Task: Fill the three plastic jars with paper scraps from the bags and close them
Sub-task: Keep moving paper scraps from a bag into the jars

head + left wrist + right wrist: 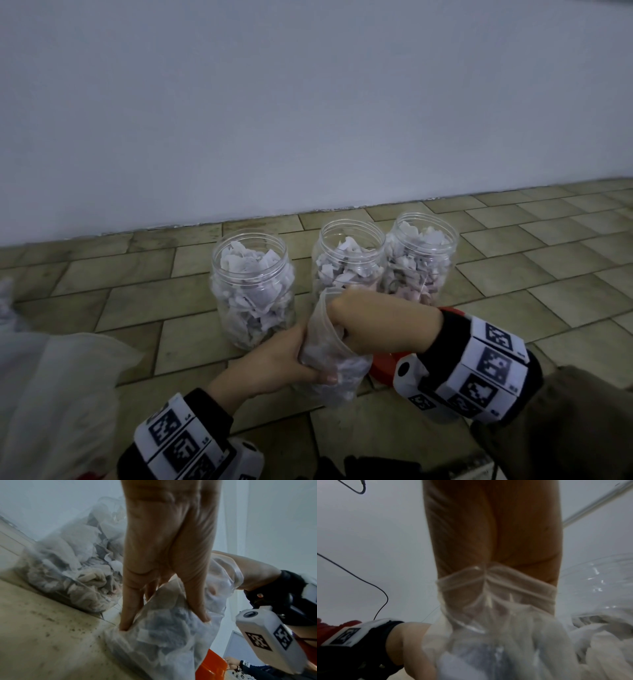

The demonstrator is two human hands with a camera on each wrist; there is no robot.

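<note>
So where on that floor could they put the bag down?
Bare tiles lie left of the left jar and right of the right jar. It is crowded in front, where both hands work the small bag beside a red lid.

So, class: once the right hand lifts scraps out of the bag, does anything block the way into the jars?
Nothing visible: all three jars stand lidless just beyond the bag holding the right hand.
</note>
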